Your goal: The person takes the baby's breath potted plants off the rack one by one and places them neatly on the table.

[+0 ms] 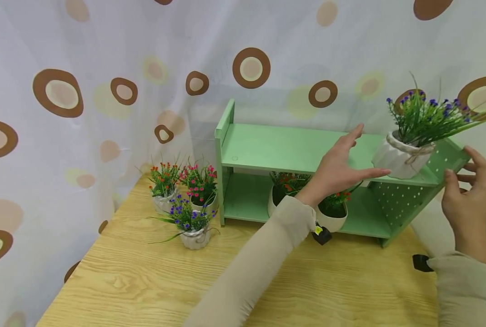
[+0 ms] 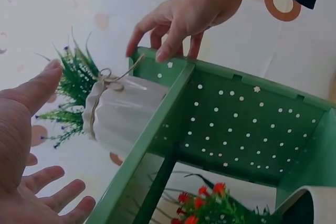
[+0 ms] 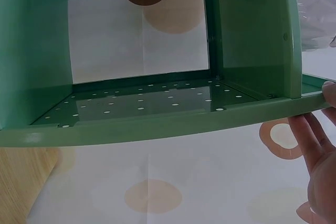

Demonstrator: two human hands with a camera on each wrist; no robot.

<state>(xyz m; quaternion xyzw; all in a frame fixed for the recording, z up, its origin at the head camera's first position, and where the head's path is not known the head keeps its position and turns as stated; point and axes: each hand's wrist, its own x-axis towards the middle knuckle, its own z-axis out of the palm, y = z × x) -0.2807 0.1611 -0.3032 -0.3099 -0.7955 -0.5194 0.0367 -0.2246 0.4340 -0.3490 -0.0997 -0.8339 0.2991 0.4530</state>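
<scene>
A white ribbed flowerpot (image 1: 401,158) with purple-flowered artificial grass and a twine bow stands on the top board of the green two-tier shelf (image 1: 275,144), at its right end. My left hand (image 1: 332,171) is spread just left of this pot, thumb and fingers apart; a gap shows between them in the left wrist view. My right hand (image 1: 473,197) pinches the upper edge of the shelf's perforated right side panel (image 2: 247,124), with the thumb on one face and the fingers on the other (image 3: 311,142). On the lower board, my left arm partly hides red-flowered pots (image 1: 333,221).
Left of the shelf, three small potted plants cluster on the wooden table (image 1: 144,272): one orange-flowered (image 1: 163,200), one pink-flowered (image 1: 202,200), one purple-flowered (image 1: 195,238). A patterned white curtain (image 1: 144,45) hangs behind.
</scene>
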